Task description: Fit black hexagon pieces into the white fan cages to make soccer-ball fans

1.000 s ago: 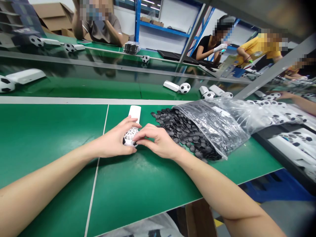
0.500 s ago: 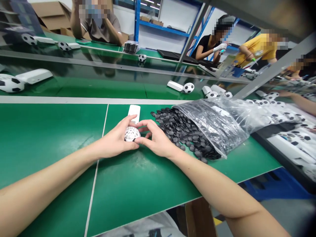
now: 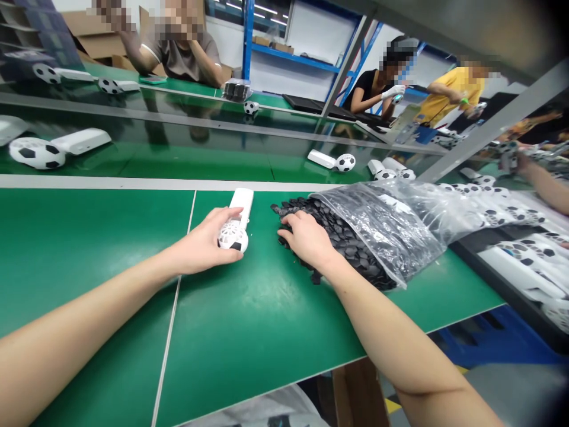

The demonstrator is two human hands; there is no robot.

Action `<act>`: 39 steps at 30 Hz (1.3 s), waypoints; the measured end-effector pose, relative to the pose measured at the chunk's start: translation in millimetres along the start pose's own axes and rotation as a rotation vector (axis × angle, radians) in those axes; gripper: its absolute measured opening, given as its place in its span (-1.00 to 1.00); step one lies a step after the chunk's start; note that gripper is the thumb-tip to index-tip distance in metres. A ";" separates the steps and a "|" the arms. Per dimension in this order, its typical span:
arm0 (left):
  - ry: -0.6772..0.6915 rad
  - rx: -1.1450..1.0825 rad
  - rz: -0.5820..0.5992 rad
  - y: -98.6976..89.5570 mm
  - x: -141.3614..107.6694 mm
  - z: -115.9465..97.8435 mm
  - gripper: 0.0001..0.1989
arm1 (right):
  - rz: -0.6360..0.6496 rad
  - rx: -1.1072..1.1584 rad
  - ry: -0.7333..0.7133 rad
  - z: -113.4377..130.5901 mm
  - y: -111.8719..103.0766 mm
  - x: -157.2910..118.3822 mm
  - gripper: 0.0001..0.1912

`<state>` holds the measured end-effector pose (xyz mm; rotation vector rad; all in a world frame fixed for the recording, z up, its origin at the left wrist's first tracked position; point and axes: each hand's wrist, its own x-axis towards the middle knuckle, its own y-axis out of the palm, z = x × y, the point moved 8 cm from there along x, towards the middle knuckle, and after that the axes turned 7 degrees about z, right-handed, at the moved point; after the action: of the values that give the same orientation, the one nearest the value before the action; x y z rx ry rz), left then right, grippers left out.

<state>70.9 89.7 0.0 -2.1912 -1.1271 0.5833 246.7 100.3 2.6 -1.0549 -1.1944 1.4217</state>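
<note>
**White ball and handle steadied by the left hand, beside a heap of black pieces**

The ball [image 3: 233, 236] is taken as the centre of a dial, with 12 o'clock pointing away from the wearer. It lies over the green table [image 3: 249, 332], and its handle [image 3: 242, 201] extends between 12 and 1 o'clock. The left hand [image 3: 207, 240] enters from 9 o'clock and is curled round the ball, fingers over the far side and thumb along the near side. The right hand [image 3: 309, 240] is at 3 o'clock, touching the near edge of the heap [image 3: 351, 246]; its thumb and fingertips stand a narrow gap apart, and whether a piece is pinched between them cannot be told. The clear bag [image 3: 382, 219] lies open against the heap, between 2 and 3 o'clock.

Handling (judged): the ball and handle look like light, stiff plastic, smooth enough to slip or roll. The openwork upper face is probably the weakest part; a hold round the ball's solid sides, or on the flat handle, should be safer. The black pieces appear thin, light and easily scattered.

Lettering: no brand or writing can be read. A pale patch on the bag may be a label or merely glare.
</note>
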 end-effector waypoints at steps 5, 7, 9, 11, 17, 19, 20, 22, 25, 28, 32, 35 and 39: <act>-0.017 -0.036 -0.015 -6.1 1.6 4.6 -0.48 | 0.038 -0.019 -0.019 -1.0 4.4 0.5 -0.89; 0.005 -0.047 0.028 -4.2 1.7 2.9 -0.51 | 0.019 -0.021 -0.026 0.1 2.9 0.3 -0.88; 0.026 -0.041 0.085 -0.9 1.4 1.0 -0.51 | -0.004 -0.025 -0.039 2.1 1.7 0.3 -0.84; 0.043 -0.023 0.106 0.4 0.9 -0.2 -0.49 | -0.009 -0.022 -0.049 3.7 2.3 1.2 -0.82; 0.038 0.036 0.042 -3.2 1.0 -0.1 -0.49 | 0.007 -0.014 -0.091 6.4 4.5 4.7 -0.87; 0.035 0.050 0.060 -2.4 0.6 -1.0 -0.52 | 0.007 -0.090 -0.153 13.4 4.4 2.8 -0.86; 0.042 0.057 0.071 -1.8 0.2 -2.2 -0.52 | 0.011 -0.149 -0.183 18.0 4.9 1.2 -0.85; 0.065 0.082 0.074 -1.3 -1.1 -5.5 -0.50 | 0.016 -0.269 -0.225 26.9 6.2 -2.1 -0.82; 0.052 0.145 0.042 -3.3 -3.2 -7.5 -0.46 | 0.014 -0.355 -0.239 34.7 6.8 -4.0 -0.81; -0.001 0.191 0.054 -5.8 -4.7 -6.1 -0.46 | 0.005 -0.337 -0.216 31.9 5.9 -1.8 -0.76; 0.014 0.215 0.159 -5.7 -7.1 -9.3 -0.50 | -0.086 -0.196 -0.218 23.5 -1.4 -1.1 -0.70; 0.009 0.197 0.214 -2.8 -8.6 -10.3 -0.50 | -0.214 0.088 -0.311 26.9 -11.8 -7.7 -0.77; 0.005 0.183 0.214 2.1 -9.8 -11.9 -0.50 | -0.181 0.553 -0.420 38.8 -12.8 -16.9 -0.89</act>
<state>74.1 76.9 8.2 -2.1652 -0.8074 0.7419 213.2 78.4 21.5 -0.2672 -1.0512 1.7381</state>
